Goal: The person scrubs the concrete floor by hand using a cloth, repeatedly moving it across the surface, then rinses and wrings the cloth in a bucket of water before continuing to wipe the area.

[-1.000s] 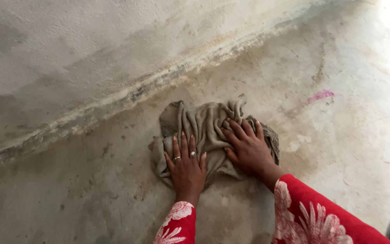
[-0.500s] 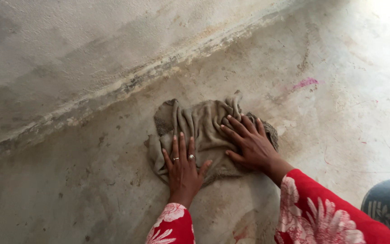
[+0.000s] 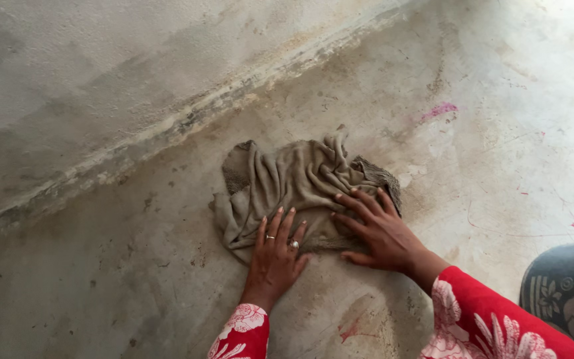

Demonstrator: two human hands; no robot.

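A crumpled, grey-brown woven cloth rag [image 3: 297,193], matt and coarse, lies on a rough concrete floor [image 3: 134,286].

The bare left hand [image 3: 275,258] and bare right hand [image 3: 381,233] press flat on the rag's limp, ridged folds; two glossy metal rings [image 3: 292,244] shine on the left fingers. The floor is dull, pitted and stained, with a chalky pink smear [image 3: 438,110]; the plastered grey wall [image 3: 101,73] is grainy and matt, flaking along its base. The sleeves are smooth red floral-printed fabric [image 3: 493,319].
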